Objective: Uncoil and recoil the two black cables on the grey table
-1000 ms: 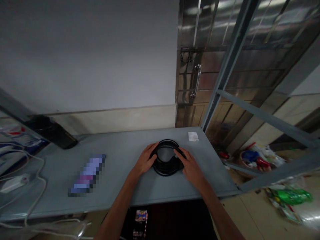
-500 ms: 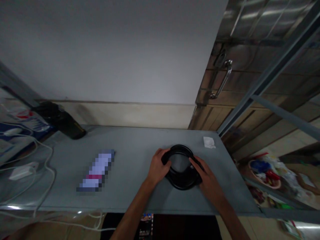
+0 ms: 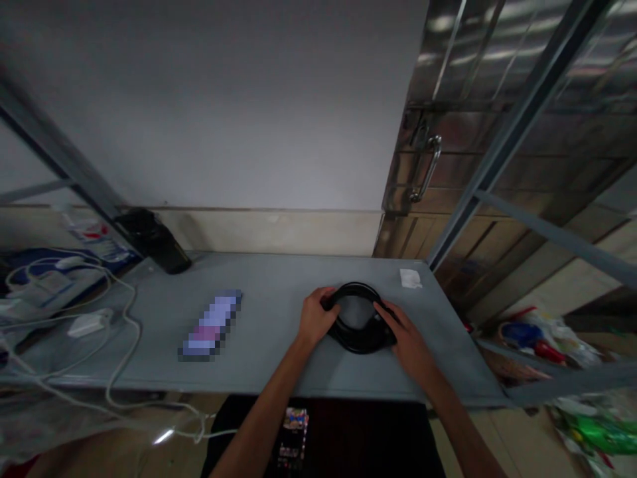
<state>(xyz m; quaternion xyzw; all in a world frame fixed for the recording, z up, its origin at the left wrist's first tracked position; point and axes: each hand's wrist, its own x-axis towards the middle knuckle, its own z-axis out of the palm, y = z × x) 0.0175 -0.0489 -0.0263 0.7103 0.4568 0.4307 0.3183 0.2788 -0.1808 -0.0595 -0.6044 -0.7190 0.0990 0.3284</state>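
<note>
A coiled black cable (image 3: 356,344) rests on the grey tabletop (image 3: 269,332) in front of me, wound into a ring. My left hand (image 3: 317,317) grips the coil's left side, thumb on the inside and fingers round the outer edge. On the opposite side, my right hand (image 3: 405,337) is closed over the coil, its fingers reaching across the loops to the inner rim. The parts of the cable under both palms are hidden.
A phone (image 3: 212,325) with a blurred screen lies to the left. Behind it stands a dark bottle (image 3: 156,242). White cables (image 3: 132,318) and a white adapter (image 3: 90,322) are at the far left. A crumpled white paper (image 3: 411,278) lies at the back right, by the metal frame (image 3: 502,159).
The view has shifted, bringing more of the left side into sight. Both hands stay on the cable coil, which now looks flatter, with its near edge farther from the table's front.
</note>
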